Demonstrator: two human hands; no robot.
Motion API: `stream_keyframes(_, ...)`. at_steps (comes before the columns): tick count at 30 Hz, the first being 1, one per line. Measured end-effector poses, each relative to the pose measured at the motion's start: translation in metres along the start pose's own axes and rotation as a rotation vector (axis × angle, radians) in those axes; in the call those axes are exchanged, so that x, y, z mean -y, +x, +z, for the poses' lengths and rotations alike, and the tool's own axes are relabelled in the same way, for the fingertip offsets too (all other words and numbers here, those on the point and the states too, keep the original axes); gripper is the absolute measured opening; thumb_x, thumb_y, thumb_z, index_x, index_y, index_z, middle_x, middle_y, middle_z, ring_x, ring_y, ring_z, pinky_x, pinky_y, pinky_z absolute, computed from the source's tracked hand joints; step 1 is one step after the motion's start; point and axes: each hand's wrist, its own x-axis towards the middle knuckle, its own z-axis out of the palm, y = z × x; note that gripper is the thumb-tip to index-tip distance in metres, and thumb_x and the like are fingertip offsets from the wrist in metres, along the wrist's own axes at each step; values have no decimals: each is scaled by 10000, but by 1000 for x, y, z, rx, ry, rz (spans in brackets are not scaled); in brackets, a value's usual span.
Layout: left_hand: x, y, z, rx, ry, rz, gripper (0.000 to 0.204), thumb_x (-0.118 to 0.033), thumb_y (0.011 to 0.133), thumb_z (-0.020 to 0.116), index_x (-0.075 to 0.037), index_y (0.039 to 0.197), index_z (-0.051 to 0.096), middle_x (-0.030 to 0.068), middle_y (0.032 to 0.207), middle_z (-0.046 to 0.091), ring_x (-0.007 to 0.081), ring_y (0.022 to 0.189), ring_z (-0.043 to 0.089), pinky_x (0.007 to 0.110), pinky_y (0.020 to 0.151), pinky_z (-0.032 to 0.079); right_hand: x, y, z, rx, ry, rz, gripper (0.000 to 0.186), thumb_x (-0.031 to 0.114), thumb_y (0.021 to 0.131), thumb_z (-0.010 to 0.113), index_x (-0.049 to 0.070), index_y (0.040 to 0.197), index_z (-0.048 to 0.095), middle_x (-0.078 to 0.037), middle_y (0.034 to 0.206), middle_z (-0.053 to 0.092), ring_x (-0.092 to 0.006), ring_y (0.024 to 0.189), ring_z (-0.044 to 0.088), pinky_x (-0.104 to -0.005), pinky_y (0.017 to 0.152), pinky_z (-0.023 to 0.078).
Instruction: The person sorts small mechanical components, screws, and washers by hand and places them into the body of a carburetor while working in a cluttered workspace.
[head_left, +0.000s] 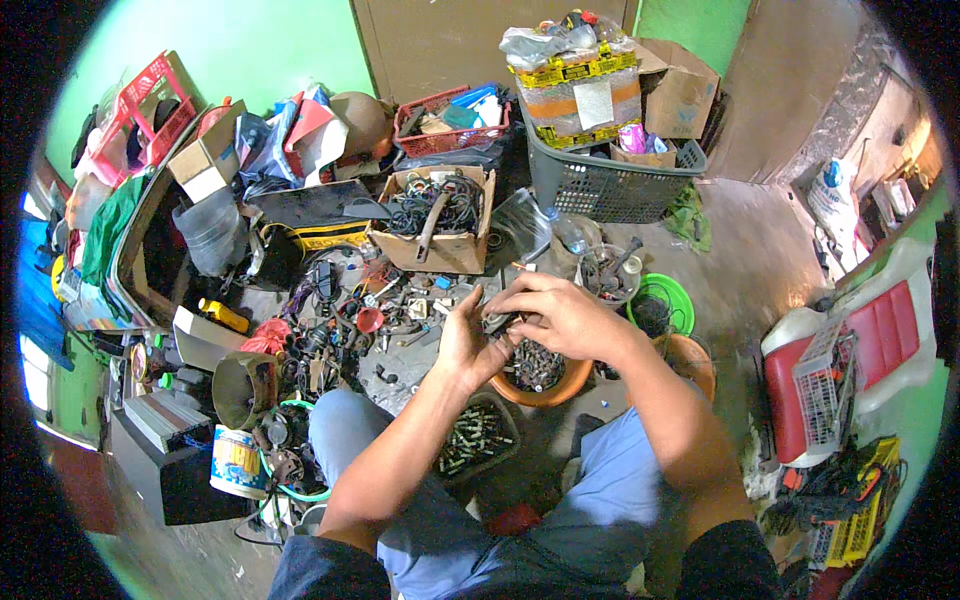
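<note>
Both hands meet in the middle of the head view, over an orange basin [540, 380] full of small metal parts. My left hand [472, 340] is closed, palm turned inward, around a small dark part [497, 322] whose shape I cannot make out. My right hand [555, 318] arches over it with bent fingers gripping that part, which they mostly hide. Below, between my legs, is a clear tub [470, 440] of small cylindrical pieces.
Loose electrical parts [395, 320] litter the floor ahead. A cardboard box of cables [395, 250], a grey crate [620, 195], a green basin [678, 295] and a second orange basin [690, 355] surround me. A red seat [880, 330] leans at right; clutter [170, 450] fills the left.
</note>
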Motion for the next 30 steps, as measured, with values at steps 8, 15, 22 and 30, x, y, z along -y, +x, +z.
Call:
stream_keyframes(8, -1, -27, 31, -163, -37, 114, 433, -346, 1055, 435, 43, 1245, 449, 159, 1063, 569, 365, 1127, 589, 583, 1091, 463, 3, 10, 4, -191, 41, 99, 176, 80, 888, 684, -3, 1044, 681, -148, 1017, 694, -286, 919, 685, -376, 833, 546)
stream_keyframes(15, -5, -35, 32, -104, -27, 77, 575, -387, 1056, 399, 114, 1333, 461, 278, 1308, 548, 409, 1263, 539, 515, 1119, 447, 3, 11, 2, -214, 320, 228, 169, 77, 987, 616, -28, 1117, 591, -86, 999, 667, -172, 925, 682, -323, 761, 563)
stream_keyframes(22, -8, -21, 16, 54, 39, 45, 538, -178, 974, 444, 88, 1439, 399, 264, 1456, 476, 383, 1373, 461, 485, 1169, 392, -72, 6, -61, -472, 354, 378, 157, 47, 979, 603, -42, 1105, 573, -110, 885, 687, -185, 756, 697, -306, 646, 575)
stream_keyframes(30, 11, 21, 15, 61, 43, 5, 503, -29, 994, 405, 89, 1479, 349, 229, 1479, 469, 345, 1403, 441, 444, 1181, 391, -269, -79, -46, -322, 37, 884, 148, 59, 931, 655, -48, 1032, 636, -169, 864, 705, -217, 681, 707, -360, 561, 586)
